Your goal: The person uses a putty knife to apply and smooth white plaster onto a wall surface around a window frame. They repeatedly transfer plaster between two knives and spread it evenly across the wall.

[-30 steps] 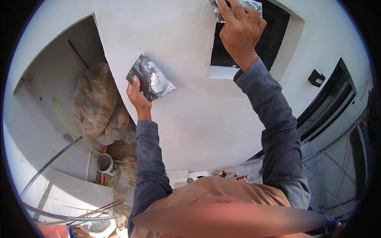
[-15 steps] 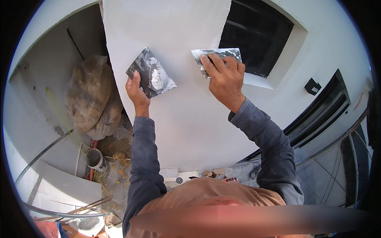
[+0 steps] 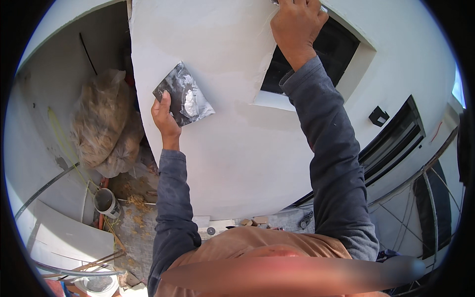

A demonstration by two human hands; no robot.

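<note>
My left hand (image 3: 166,121) grips a dark, flat, square plate (image 3: 173,85) by its lower left edge, thumb on top. A lump of white paste (image 3: 189,104) lies on the plate, with white smears round it. At the top of the view, my right hand (image 3: 296,30) is closed on a flat spreading blade (image 3: 323,9). Only slivers of that blade show past the fingers; the rest is hidden behind the hand or beyond the picture's edge. The right hand is against the white wall (image 3: 217,153), by the upper left part of a dark window (image 3: 324,67).
Left of the wall's edge is a recess with large clear bags (image 3: 101,116) of brownish stuff. A bucket (image 3: 106,203) stands on the littered floor below. A metal rail (image 3: 435,153) curves along the right. A black wall lamp (image 3: 379,116) juts out beside the window.
My right hand has swept upward with the blade, from beside the window's lower left to the top of the view. My left hand and plate stay nearly in place.
</note>
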